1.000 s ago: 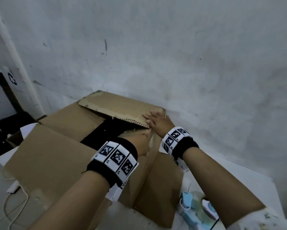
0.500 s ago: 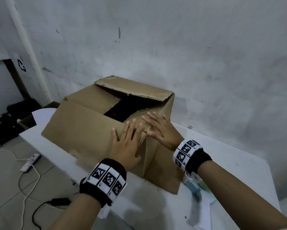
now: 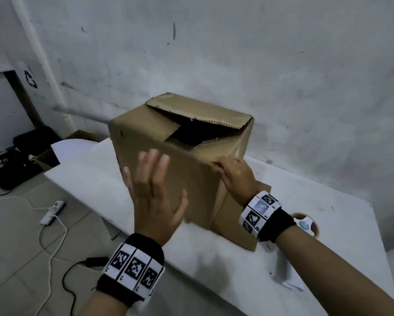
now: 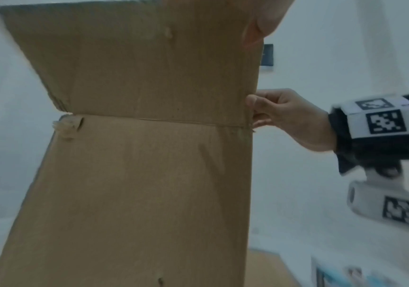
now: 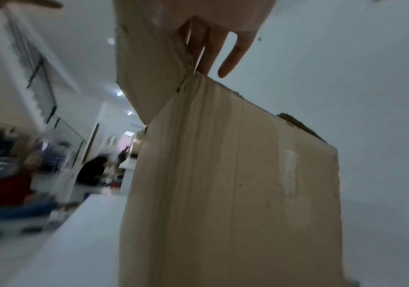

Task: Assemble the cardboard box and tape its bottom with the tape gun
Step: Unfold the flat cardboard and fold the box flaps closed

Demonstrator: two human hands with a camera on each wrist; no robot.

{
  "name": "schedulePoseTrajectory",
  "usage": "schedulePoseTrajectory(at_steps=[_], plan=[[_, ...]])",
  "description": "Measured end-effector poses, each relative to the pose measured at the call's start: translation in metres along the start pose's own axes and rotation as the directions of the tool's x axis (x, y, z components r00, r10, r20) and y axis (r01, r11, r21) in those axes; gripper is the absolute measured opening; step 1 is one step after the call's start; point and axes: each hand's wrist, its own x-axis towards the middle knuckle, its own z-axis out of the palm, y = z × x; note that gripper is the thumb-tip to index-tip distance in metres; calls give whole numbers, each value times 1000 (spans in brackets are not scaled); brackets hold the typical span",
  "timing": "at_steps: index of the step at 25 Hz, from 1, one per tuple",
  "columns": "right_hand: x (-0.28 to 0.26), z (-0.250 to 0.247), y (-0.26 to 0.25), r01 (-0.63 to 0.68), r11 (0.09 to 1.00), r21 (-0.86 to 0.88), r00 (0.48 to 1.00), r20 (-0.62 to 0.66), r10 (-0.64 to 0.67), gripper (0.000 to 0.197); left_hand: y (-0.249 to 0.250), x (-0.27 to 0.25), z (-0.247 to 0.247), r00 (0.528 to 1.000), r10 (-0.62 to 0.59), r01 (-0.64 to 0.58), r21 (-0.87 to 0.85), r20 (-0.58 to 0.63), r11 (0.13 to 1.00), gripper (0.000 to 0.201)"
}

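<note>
Rough whitewashed wall (image 3: pixel 282 65) backs a white table (image 3: pixel 317 224) on which the cardboard box (image 3: pixel 168 160) stands upright. The right hand (image 3: pixel 234 176) pinches the box at its near top corner, thumb and curled fingers (image 4: pixel 260 108) closed on the edge where the fold line meets the vertical corner. The left hand (image 3: pixel 155 197) is spread flat, fingers straight, in front of the near side panel to the left of that pinch; blur prevents saying whether the palm touches the board.

Above and beyond the pinch, the upward-facing flaps (image 3: pixel 198 117) are only partly folded, with a dark gap between them; no tape is seen on them. A loose flap splays onto the table below the pinch. Further right, past the right wrist, a tape gun (image 3: pixel 305 224) lies on the table, partly hidden.

Assessment: the box appears empty and light, judged from a corner pinch alone steadying it. The board looks worn and creased, with ragged flap edges, so it is likely to flex and rack out of square. Corners and fold lines appear the stiffest holds; a flat palm on a panel suits pressing flaps down.
</note>
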Motion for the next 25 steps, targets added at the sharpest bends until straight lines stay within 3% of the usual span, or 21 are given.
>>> schedulePoseTrajectory(at_steps=[1, 2, 4, 5, 7, 9, 11, 14, 16, 21, 25], plan=[[4, 0, -6, -129, 992, 15, 991, -46, 129, 7, -1, 9, 2, 996, -85, 85, -72, -2, 994, 74], [9, 1, -9, -290, 956, 41, 954, -65, 292, 14, -3, 20, 7, 986, -151, 159, -124, 71, 979, 76], [18, 3, -12, -578, 800, 161, 804, -57, 592, 15, -10, 47, 26, 936, -147, 189, -103, 318, 977, 69], [21, 4, -11, -655, 724, 216, 731, -61, 679, 20, -14, 60, 39, 891, -115, 149, -43, 440, 988, 63], [23, 6, -8, -730, 646, 222, 650, -64, 757, 33, -22, 75, 64, 786, -70, 46, 55, 615, 997, 56], [23, 6, -3, -793, 604, 87, 604, -28, 797, 41, -26, 78, 78, 751, -52, -3, 82, 658, 997, 56], [26, 1, 5, -811, 585, -13, 584, 55, 810, 57, -28, 76, 84, 776, -44, -15, 87, 630, 996, 73], [43, -11, 27, -718, 678, -156, 639, 240, 731, 88, -32, 71, 89, 800, 8, -60, 68, 601, 996, 88], [61, -17, 48, -640, 718, -273, 616, 377, 692, 97, -35, 69, 92, 801, 36, -79, 47, 597, 996, 93], [81, -8, 88, -552, 744, -376, 502, 563, 657, 89, -37, 73, 94, 771, 10, -120, 129, 637, 984, 94], [66, 6, 89, -566, 742, -359, 550, 506, 665, 68, -34, 79, 101, 709, -64, -132, 222, 702, 966, 77]])
